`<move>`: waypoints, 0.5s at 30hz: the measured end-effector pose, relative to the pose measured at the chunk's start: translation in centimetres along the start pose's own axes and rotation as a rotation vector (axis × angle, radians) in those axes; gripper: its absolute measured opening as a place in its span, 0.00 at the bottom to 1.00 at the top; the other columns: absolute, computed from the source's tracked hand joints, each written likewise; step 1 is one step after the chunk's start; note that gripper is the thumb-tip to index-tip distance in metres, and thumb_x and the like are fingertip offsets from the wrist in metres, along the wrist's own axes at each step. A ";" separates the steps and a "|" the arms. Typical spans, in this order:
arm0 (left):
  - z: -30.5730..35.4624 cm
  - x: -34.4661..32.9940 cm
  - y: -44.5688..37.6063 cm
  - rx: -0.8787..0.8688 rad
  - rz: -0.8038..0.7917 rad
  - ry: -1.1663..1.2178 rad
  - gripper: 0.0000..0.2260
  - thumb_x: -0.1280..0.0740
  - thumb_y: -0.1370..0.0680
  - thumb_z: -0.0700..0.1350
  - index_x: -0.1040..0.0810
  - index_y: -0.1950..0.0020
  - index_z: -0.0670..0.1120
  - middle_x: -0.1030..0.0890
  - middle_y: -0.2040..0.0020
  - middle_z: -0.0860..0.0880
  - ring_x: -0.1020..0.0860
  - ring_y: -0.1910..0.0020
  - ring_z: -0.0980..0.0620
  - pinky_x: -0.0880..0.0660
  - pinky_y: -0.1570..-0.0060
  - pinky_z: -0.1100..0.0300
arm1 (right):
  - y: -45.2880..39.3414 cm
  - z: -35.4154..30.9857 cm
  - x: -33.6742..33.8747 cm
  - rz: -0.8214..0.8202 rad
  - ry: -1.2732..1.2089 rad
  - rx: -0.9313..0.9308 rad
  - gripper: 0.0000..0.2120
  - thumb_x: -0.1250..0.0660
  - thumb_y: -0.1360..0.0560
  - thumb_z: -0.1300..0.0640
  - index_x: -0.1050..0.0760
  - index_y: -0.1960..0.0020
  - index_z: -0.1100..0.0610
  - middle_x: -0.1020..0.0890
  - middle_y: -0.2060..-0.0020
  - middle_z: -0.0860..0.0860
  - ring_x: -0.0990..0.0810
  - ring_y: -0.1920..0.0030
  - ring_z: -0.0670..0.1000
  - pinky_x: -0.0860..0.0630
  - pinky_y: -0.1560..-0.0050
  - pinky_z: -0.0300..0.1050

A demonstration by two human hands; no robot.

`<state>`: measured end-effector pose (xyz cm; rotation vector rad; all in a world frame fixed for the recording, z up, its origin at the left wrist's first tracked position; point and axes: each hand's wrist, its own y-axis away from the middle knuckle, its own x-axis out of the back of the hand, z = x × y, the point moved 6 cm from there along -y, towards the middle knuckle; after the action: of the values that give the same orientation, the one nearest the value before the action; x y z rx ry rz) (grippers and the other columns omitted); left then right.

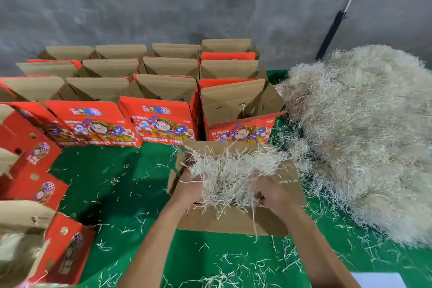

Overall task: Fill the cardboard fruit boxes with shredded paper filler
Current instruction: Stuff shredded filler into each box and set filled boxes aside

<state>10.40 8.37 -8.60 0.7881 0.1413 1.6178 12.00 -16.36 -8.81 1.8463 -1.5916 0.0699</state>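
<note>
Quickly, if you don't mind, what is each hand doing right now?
Left hand: holds the filler over the box.
Right hand: holds the same filler.

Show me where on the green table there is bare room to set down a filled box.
Most open: the green table left of the box being filled, bordered by the printed box row behind and red boxes on the left, only stray shreds there. Crowded: the right, under the filler heap. Both hands, left and right, are in the filler.
</note>
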 end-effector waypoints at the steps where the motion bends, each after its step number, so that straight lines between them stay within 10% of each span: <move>1: 0.1 0.2 0.3 -0.027 -0.013 -0.023 0.15 0.38 0.18 0.52 0.31 0.32 0.54 0.25 0.46 0.55 0.26 0.55 0.58 0.31 0.50 0.62 | 0.1 0.0 0.0 -0.026 -0.005 -0.006 0.21 0.40 0.18 0.48 0.32 0.32 0.61 0.25 0.37 0.53 0.26 0.35 0.59 0.28 0.33 0.56; 6: -0.7 1.3 0.8 -0.124 0.010 -0.315 0.35 0.36 0.20 0.57 0.49 0.19 0.50 0.41 0.21 0.47 0.35 0.26 0.46 0.40 0.28 0.55 | 0.2 -0.9 2.3 0.119 0.278 0.106 0.22 0.33 0.21 0.47 0.29 0.70 0.56 0.27 0.81 0.44 0.30 0.82 0.40 0.33 0.78 0.30; 12: 2.6 -1.6 -0.4 -0.280 -0.102 -0.585 0.26 0.36 0.22 0.44 0.39 0.29 0.65 0.27 0.31 0.51 0.21 0.49 0.50 0.26 0.53 0.59 | -1.6 -4.4 0.0 0.141 0.702 0.414 0.03 0.37 0.21 0.60 0.25 0.52 0.55 0.19 0.62 0.50 0.17 0.65 0.48 0.19 0.67 0.42; 15: 4.1 -5.3 -2.3 -0.419 -0.324 -0.806 0.29 0.37 0.24 0.37 0.35 0.27 0.60 0.34 0.27 0.54 0.26 0.36 0.50 0.26 0.43 0.56 | -4.3 -3.2 -3.1 -0.045 0.934 0.394 0.13 0.33 0.23 0.56 0.26 0.40 0.58 0.19 0.46 0.54 0.18 0.46 0.56 0.19 0.46 0.52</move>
<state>14.56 2.64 -8.80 0.9654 -0.5984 0.8868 16.25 -12.00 -9.80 1.7065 -0.8965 1.1156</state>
